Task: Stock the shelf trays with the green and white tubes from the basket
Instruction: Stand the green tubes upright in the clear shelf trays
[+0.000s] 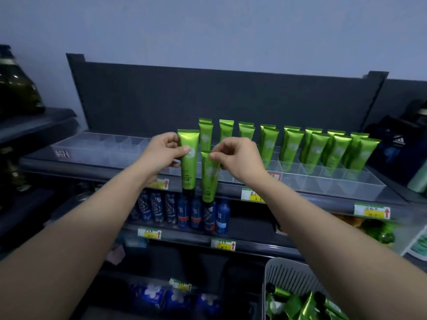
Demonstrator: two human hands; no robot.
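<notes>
Left tray: the clear divided tray [97, 146] on the top shelf's [92, 168] left part; its compartments look bare.
Left hand: your left hand [161, 151] pinches a green tube [188, 162] near its crimped top, thumb in front, cap hanging down in front of the shelf edge.
Right hand: your right hand [238, 158] pinches a second green tube [209, 176] by its top corner; it hangs just right of the first and a little lower, cap down.
Right tray: the clear tray [323, 181] running to the right holds rows of green tubes [316, 148] standing crimp-end up, leaning back, roughly two deep in the far compartments; the near compartments look unfilled.
Lower shelf: blue bottles [184, 213] stand in a row below your hands, with yellow price tags [223, 245] along the shelf edges.
Basket: the grey slotted basket [291, 273] sits near, at lower right, with more green tubes [307, 306] lying jumbled inside.
Far left: dark bottles [16, 88] stand on the neighbouring shelf.
</notes>
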